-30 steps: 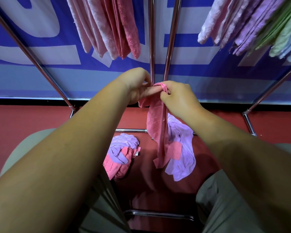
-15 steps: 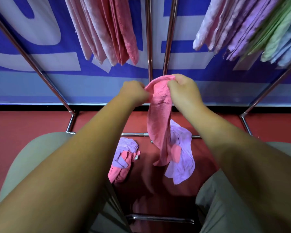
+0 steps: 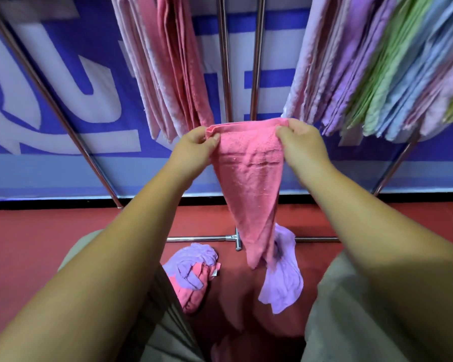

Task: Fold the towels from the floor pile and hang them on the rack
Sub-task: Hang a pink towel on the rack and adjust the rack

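Both hands are up in front of me. The left hand and right hand each pinch a top corner of the pink towel, thumb and curled fingers clamped on the cloth. The top edge runs level from one pinch to the other. The rest hangs straight below the fingers, long axis vertical, narrowing to a loose point just above the floor pile. In that pile, a crumpled purple-and-pink bundle sits below the left fingers and a lone purple towel below the right, both on the red floor. The rack's twin upright bars stand just beyond the held edge, between the two pinches. Hung pink towels are above and outward of the left fingers; hung lilac, green and blue towels are above and outward of the right. Neither hand looks nearer the rack. The rail itself is out of frame above, so I judge the coming move is a fold first, then a lift. Compared with half a second ago, the hands have drawn apart. Then they sat almost together on a bunched, narrow strip; now the edge is spread flat and taut.
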The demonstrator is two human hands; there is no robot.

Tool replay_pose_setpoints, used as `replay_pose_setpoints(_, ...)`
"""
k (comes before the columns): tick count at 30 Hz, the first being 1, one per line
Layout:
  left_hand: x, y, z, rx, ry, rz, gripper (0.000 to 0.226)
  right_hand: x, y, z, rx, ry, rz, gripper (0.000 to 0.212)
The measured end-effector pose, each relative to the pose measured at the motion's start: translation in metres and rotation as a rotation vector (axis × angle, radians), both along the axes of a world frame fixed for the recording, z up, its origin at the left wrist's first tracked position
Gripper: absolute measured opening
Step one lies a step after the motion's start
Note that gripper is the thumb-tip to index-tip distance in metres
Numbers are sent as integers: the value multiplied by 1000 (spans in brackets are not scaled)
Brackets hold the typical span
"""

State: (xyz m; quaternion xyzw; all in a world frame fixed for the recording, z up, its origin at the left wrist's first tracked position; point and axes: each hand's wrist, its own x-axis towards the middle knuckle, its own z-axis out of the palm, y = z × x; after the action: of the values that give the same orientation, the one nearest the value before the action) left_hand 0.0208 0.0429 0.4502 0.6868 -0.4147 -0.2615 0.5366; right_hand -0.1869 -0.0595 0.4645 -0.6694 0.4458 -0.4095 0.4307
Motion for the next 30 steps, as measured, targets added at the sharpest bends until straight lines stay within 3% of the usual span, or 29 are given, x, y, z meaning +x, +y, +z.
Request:
replay_pose_setpoints(3,-6,7,37,-92,6,8,24,-3,4,40,-44,-49,2,25)
replay_pose_setpoints(7,-16,20,96,-209,-44,38,20,-8,17,98,-31,-166,46,28)
replay_pose_setpoints(12,-18,32,160,-270,-80,75,19,-14,32,161,91,-319,144,25)
replay_pose_setpoints(17,-16,44,207,-311,49,50,25,-15,34,205,216,-415,272,16)
replay_pose_setpoints(22,-23,48,239,-292,213,160,12,-11,41,233,289,-435,269,12)
replay_pose_setpoints(26,-30,50,248,-304,331,200,51,-3,50,242,381,-474,230,14)
replay_pose_setpoints(30,-44,51,247,-299,401,199,39,8,58,239,334,-463,225,20)
